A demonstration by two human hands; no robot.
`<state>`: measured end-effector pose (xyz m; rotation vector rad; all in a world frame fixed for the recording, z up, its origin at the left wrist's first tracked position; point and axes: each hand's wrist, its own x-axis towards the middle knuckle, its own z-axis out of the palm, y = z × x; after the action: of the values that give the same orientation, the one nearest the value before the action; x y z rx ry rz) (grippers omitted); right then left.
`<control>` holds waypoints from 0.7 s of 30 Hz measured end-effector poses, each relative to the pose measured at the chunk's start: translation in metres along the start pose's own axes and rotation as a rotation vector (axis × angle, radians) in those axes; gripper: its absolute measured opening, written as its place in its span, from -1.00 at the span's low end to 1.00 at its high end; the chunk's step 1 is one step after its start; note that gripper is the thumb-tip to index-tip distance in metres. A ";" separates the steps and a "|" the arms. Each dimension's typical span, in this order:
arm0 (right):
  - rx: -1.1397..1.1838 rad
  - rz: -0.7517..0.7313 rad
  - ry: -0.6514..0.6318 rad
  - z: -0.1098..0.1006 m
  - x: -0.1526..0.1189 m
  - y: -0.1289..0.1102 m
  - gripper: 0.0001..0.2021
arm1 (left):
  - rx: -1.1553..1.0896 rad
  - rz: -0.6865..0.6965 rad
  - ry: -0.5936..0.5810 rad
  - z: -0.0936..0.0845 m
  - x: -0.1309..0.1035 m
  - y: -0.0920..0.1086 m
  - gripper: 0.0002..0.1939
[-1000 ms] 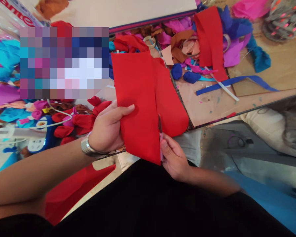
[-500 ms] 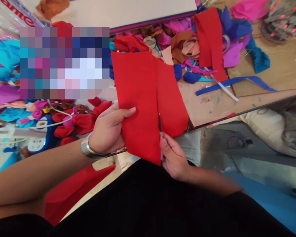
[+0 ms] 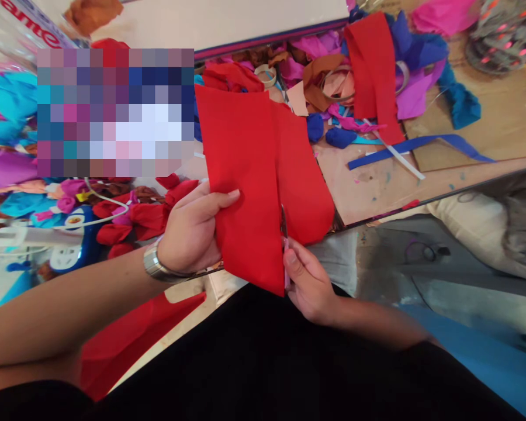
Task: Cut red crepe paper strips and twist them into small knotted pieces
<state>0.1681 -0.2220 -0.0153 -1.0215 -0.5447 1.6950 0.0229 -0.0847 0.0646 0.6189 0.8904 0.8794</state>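
Observation:
My left hand [image 3: 193,231] grips the left edge of a flat piece of red fabric [image 3: 245,181], thumb on top and the other fingers underneath. A pair of scissors [image 3: 286,257] with pinkish handles is in my right hand [image 3: 309,280], closed around the handles. Their blades lie along the right edge of the red fabric and are mostly hidden by it. Just right of the blades, another red section [image 3: 302,175] hangs over the table's edge; whether it joins the held piece cannot be made out.
Fabric scraps in several colours cover the table [image 3: 359,190], with a red strip [image 3: 372,64], a blue strip [image 3: 425,149] and tape rolls [image 3: 265,76] among them. At left stand a blue-and-white power strip [image 3: 72,245] with a white cable and bunched red fabric pieces [image 3: 144,219].
The red fabric has shifted very slightly left, its lower tip a little downward. My right hand with the scissors has moved slightly down; my left hand has barely moved.

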 end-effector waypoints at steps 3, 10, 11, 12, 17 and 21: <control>-0.012 0.002 -0.004 0.001 0.000 0.000 -0.56 | 0.005 0.007 0.005 0.000 0.001 0.000 -0.74; -0.075 0.032 0.003 0.000 0.000 -0.001 -0.52 | 0.035 0.007 0.001 0.000 0.002 0.000 -0.71; -0.077 0.031 0.002 0.000 0.000 -0.001 -0.52 | 0.035 0.006 0.002 0.001 0.002 0.001 -0.71; -0.078 0.028 0.002 0.000 0.000 -0.001 -0.53 | 0.034 0.004 0.001 0.001 0.001 0.001 -0.71; -0.055 -0.001 0.025 0.001 -0.001 0.000 -0.51 | 0.023 -0.004 -0.001 0.001 -0.001 0.003 -0.74; -0.008 -0.044 0.023 0.001 -0.001 0.001 -0.52 | 0.012 0.003 -0.004 -0.001 -0.002 0.001 -0.74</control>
<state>0.1669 -0.2232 -0.0153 -1.0263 -0.5556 1.6414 0.0208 -0.0857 0.0659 0.6325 0.8921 0.8755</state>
